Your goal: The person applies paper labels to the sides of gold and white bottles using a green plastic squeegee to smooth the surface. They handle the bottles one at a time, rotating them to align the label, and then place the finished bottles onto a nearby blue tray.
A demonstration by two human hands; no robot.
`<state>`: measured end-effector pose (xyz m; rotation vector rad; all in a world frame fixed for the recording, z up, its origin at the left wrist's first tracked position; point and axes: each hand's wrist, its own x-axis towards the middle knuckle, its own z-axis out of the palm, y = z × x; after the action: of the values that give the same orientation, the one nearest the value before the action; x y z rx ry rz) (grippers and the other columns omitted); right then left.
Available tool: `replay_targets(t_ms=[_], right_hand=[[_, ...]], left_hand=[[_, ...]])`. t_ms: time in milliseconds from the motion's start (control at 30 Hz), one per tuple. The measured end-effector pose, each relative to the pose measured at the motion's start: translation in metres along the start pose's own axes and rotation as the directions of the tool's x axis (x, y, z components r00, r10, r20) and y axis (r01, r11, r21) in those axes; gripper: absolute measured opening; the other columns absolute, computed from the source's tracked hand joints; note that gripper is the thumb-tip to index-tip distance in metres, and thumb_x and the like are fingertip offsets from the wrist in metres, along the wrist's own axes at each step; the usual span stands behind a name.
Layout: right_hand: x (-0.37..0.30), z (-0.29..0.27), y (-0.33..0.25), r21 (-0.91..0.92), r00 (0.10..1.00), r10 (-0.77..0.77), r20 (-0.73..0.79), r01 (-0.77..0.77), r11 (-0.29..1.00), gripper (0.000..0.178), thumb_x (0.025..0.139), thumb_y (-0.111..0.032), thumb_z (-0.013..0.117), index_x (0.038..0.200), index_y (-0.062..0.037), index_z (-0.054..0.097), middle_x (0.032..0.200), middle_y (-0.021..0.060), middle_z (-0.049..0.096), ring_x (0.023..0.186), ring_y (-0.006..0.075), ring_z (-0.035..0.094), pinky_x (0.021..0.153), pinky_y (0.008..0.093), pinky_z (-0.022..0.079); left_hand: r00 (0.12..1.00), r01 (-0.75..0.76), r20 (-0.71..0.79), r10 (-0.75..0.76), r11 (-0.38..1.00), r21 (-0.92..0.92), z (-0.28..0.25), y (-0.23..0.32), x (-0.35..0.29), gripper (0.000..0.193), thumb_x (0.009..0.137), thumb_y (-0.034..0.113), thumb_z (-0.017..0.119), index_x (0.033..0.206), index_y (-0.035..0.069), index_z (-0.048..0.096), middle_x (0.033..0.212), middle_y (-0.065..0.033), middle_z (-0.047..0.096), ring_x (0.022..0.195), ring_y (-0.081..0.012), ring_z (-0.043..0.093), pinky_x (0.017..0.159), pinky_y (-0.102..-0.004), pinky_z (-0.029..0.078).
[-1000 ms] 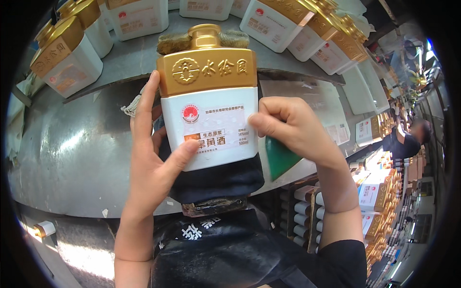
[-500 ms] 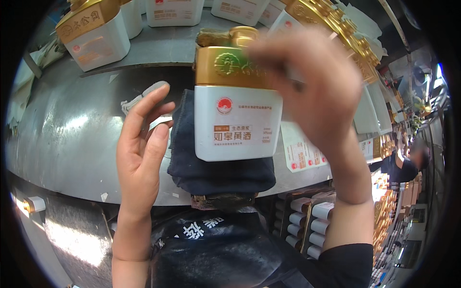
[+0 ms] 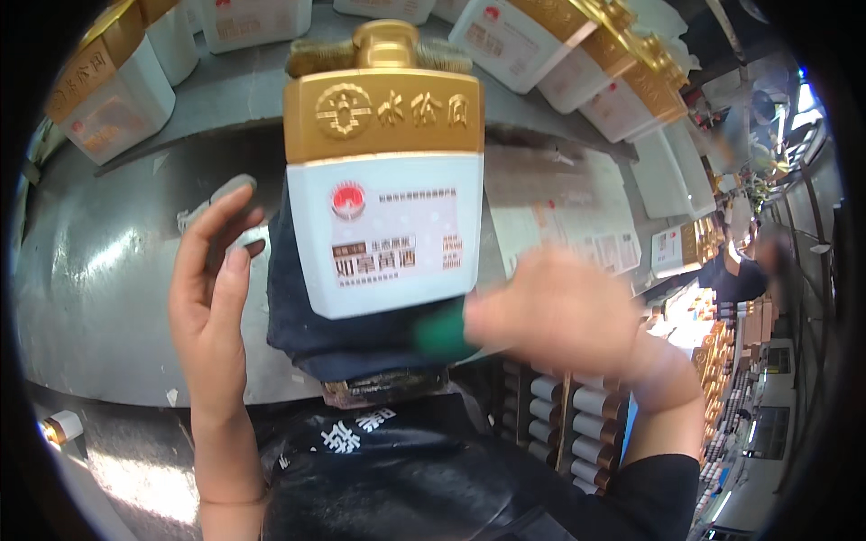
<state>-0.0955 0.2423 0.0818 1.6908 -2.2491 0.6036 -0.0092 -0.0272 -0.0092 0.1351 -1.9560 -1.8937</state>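
At the far left, a gold-shouldered white bottle (image 3: 135, 108) stands on the grey metal counter (image 3: 99, 316), near its rear edge. The left hand (image 3: 209, 307) is raised beside the work, palm turned inward; its fingers are parted and gently curved, with nothing in their hold. A grey cover (image 3: 234, 187) is fitted over one fingertip.

At centre, the labelled bottle (image 3: 388, 230), white below and gold above, lies face up on a folded dark cloth (image 3: 293, 316), neck pointing away from the person. A worn brownish support (image 3: 320, 56) shows on either side of the neck. The front label sits on the white face; neither hand touches it.

Right of centre, the right hand (image 3: 564, 311) is blurred near the bottle's lower corner. Its fingers are closed on a green flat tool (image 3: 442, 334), held over the cloth; their exact placement cannot be told. Beyond, printed sheets (image 3: 577, 216) lie on the counter. Farther right, a person in a dark top (image 3: 729, 278) is visible.
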Motion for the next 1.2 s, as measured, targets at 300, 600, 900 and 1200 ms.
replay_targets(t_ms=[300,600,900,1200], right_hand=[[0.056,0.064,-0.036,-0.168,0.915,-0.331,-0.231,0.298,0.94,0.017,0.062,-0.017,0.066,0.071,-0.0084,0.056,0.065,0.0033,0.053,0.057,0.0188,0.054,0.052,0.0297,0.047],[0.04,0.066,-0.06,0.07,0.948,-0.238,-0.211,0.257,0.964,0.019,0.068,-0.016,0.065,0.079,0.0005,0.063,0.076,0.0092,0.06,0.066,0.0193,0.06,0.058,0.0298,0.049],[-0.068,0.01,-0.009,0.556,0.9,0.415,0.131,-0.413,0.721,0.03,0.086,-0.009,0.07,0.115,-0.0081,0.066,0.1,0.0076,0.068,0.084,0.0201,0.065,0.077,0.0309,0.052],[-0.208,0.012,0.096,-0.2,0.599,0.8,0.034,-0.78,0.593,0.034,0.089,-0.014,0.058,0.121,-0.0182,0.068,0.087,0.0168,0.068,0.072,0.0315,0.065,0.067,0.0408,0.051]], left_hand=[[1.0,-0.009,-0.006,0.009,1.0,-0.008,-0.005,0.007,-0.009,0.037,0.098,0.01,0.051,0.133,-0.002,0.053,0.134,-0.0132,0.057,0.119,-0.0206,0.057,0.099,-0.0333,0.045],[0.996,0.073,-0.057,-0.074,0.997,-0.021,-0.013,0.002,-0.005,0.04,0.099,0.013,0.047,0.136,-0.002,0.05,0.139,-0.0145,0.052,0.122,-0.0225,0.055,0.102,-0.0369,0.045],[0.994,0.093,-0.056,-0.09,0.995,0.048,-0.01,-0.021,0.013,0.044,0.101,0.02,0.048,0.139,-0.001,0.047,0.139,-0.0156,0.051,0.127,-0.0239,0.051,0.107,-0.0373,0.041],[0.981,0.167,-0.111,-0.162,0.985,0.04,-0.021,-0.024,0.025,0.041,0.103,0.014,0.044,0.141,-0.002,0.043,0.133,-0.0139,0.056,0.119,-0.0167,0.057,0.102,-0.0308,0.045]])
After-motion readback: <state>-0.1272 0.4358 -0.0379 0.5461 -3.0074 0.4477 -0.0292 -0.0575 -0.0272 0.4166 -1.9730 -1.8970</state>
